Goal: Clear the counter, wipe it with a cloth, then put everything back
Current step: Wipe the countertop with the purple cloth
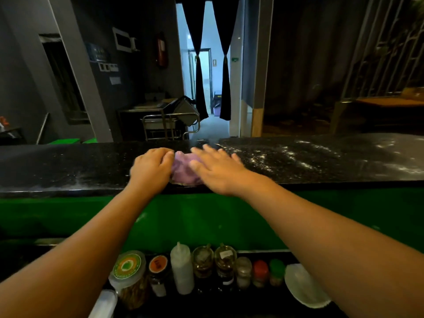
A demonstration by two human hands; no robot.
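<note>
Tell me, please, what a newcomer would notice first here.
The purple cloth at the middle of the speckled counter draws the eye first, with the left hand at its left edge and the right hand spread flat over its right side. Next comes the row of bottles and jars on the lower ledge, below the green panel.

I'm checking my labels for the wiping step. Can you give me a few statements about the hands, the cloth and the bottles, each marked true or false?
1. The left hand and the right hand both touch the cloth. True.
2. The cloth is green. False: it is purple.
3. The right hand's fingers lie straight and spread. True.
4. The squeeze bottle stands on the counter beside the cloth. False: it stands on the lower shelf, among jars, nearer the person.
</note>
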